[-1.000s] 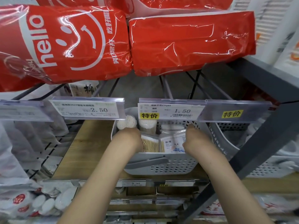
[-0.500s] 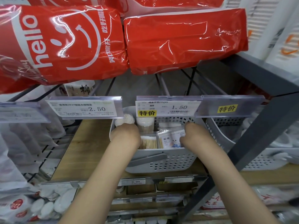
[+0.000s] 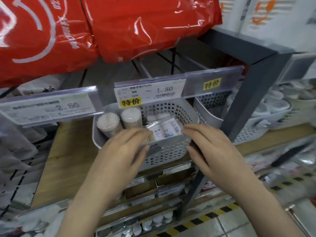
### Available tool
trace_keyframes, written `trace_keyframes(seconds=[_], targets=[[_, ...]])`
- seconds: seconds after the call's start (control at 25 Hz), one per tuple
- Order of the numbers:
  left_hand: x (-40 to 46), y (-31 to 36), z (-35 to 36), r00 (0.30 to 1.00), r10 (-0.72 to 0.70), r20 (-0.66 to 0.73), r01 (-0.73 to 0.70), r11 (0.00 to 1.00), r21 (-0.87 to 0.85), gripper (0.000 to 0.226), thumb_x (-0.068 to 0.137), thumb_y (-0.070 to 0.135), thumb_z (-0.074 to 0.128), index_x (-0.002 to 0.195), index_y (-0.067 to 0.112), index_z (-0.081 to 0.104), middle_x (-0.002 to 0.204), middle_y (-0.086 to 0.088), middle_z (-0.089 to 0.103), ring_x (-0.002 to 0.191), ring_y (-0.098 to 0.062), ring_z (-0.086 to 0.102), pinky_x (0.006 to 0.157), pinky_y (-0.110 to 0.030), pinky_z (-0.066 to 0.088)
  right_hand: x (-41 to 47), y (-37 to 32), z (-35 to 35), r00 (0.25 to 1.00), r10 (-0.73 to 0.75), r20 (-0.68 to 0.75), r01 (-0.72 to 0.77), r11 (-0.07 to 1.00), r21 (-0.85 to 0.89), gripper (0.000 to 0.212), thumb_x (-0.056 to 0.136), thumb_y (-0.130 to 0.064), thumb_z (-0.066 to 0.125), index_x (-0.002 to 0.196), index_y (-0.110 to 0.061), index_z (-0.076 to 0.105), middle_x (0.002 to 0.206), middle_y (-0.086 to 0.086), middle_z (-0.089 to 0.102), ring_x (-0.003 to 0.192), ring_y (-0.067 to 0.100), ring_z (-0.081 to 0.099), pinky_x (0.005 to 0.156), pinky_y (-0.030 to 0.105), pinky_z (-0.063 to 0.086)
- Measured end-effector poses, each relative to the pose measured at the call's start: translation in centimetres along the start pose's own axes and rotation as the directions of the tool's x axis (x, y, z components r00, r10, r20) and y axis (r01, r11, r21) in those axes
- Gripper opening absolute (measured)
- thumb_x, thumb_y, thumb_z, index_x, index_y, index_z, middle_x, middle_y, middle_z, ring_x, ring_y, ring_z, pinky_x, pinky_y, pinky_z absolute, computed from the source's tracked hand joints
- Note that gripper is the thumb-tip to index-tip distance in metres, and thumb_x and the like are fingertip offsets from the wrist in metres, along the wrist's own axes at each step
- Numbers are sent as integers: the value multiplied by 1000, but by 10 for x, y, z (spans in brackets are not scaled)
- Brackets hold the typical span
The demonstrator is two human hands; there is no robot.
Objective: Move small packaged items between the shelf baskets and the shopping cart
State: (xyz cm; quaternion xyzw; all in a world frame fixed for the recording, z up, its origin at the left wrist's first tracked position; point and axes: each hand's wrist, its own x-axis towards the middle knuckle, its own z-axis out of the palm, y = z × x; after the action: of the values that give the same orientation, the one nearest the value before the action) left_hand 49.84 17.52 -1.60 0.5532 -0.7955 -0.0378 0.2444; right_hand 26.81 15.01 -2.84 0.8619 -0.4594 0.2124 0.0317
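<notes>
A grey perforated shelf basket (image 3: 171, 152) stands on the wooden shelf (image 3: 68, 151) under a 1.50 price tag. Inside it are two round tubs of cotton swabs (image 3: 109, 121) and small clear packets with a white and blue label (image 3: 166, 130). My left hand (image 3: 126, 146) hovers over the basket's front left rim with fingers spread and relaxed, holding nothing. My right hand (image 3: 210, 142) hovers at the front right rim, fingers extended toward the packets, holding nothing. No shopping cart is in view.
Large red wrapped packs (image 3: 145, 26) hang over the shelf above. A dark grey shelf post (image 3: 253, 103) rises just right of my right hand. A second grey basket (image 3: 248, 124) sits beyond it. Price rails (image 3: 47, 106) run across the front. More goods fill the lower shelves.
Both hands have pulled back out of the basket toward me and opened, with nothing in them. The view has shifted closer and to the right.
</notes>
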Motion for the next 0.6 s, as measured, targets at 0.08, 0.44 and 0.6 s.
trace_keyframes(seconds=[0.08, 0.44, 0.6], targets=[[2, 19, 19, 991, 136, 15, -136, 991, -18, 37, 93, 30, 44, 125, 17, 59, 125, 4, 59, 114, -12, 54, 95, -32, 47, -33, 4, -1, 997, 40, -67, -38, 999, 27, 35, 91, -21, 44, 120, -9, 61, 124, 4, 59, 116, 17, 51, 99, 29, 38], [16, 162, 141, 808, 542, 233, -451, 822, -348, 46, 89, 35, 45, 132, 20, 49, 124, 6, 58, 113, -7, 45, 93, -19, 35, -235, 69, -5, 627, 779, -19, -777, 626, 62, 30, 94, -25, 54, 125, -27, 54, 120, -10, 56, 113, 15, 54, 89, 27, 42], [27, 237, 200, 694, 591, 411, -422, 797, -432, 47, 96, 35, 42, 142, 26, 36, 137, 12, 43, 126, -6, 34, 97, -12, 20, -323, 100, -23, 365, 928, 76, -931, 362, 53, 32, 97, -32, 47, 129, -30, 46, 124, -19, 43, 121, 8, 45, 84, 16, 30]])
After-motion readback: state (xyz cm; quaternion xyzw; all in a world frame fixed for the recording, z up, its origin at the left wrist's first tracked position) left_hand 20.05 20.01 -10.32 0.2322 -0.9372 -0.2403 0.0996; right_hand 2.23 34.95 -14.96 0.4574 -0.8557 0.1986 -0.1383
